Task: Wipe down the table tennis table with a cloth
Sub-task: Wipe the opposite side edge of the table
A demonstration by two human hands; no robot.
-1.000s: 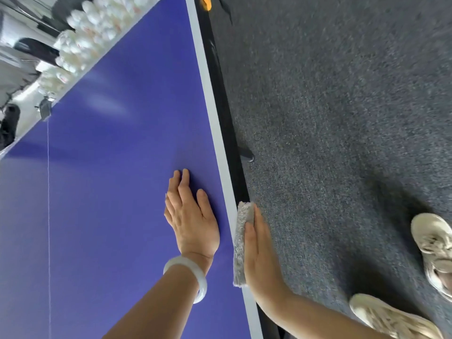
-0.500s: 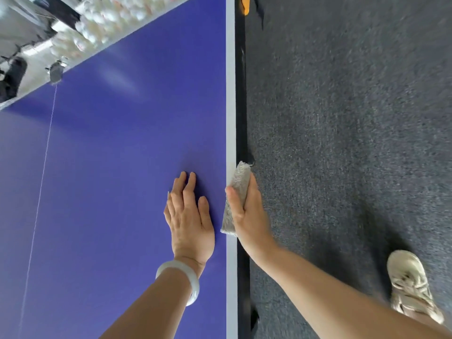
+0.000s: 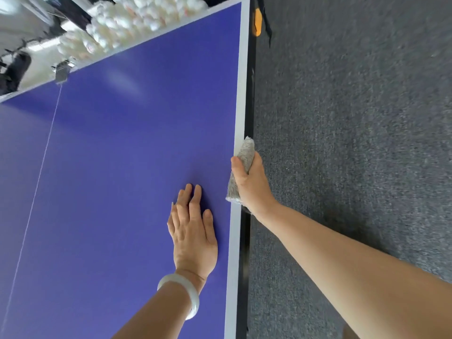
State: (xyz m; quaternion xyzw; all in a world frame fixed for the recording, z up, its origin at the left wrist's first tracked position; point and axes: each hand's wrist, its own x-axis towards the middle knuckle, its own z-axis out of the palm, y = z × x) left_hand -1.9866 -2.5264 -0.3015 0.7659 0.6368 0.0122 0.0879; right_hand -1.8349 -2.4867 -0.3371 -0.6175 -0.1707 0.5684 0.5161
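Grey carpet [image 3: 354, 118] fills the right half of the frame; the blue table tennis table [image 3: 122, 167] fills the left, bounded by a white border line [image 3: 241, 94] and a black side rail [image 3: 249, 113]. At centre right, the right hand [image 3: 252, 184] grips a folded grey cloth [image 3: 245, 152] against the table's edge, thumb on the table side and fingers curled round the outer side, so that the cloth lies on the border line. Just beside it, at lower centre, the left hand [image 3: 193, 231] rests flat on the blue surface, fingers straight and holding nothing; a white bangle [image 3: 188, 287] circles its wrist. A thin white centre line [image 3: 41, 165] runs down the left. White balls [image 3: 137, 18] are heaped beyond the far edge, upper left; an orange fitting [image 3: 257, 22] shows at the top.
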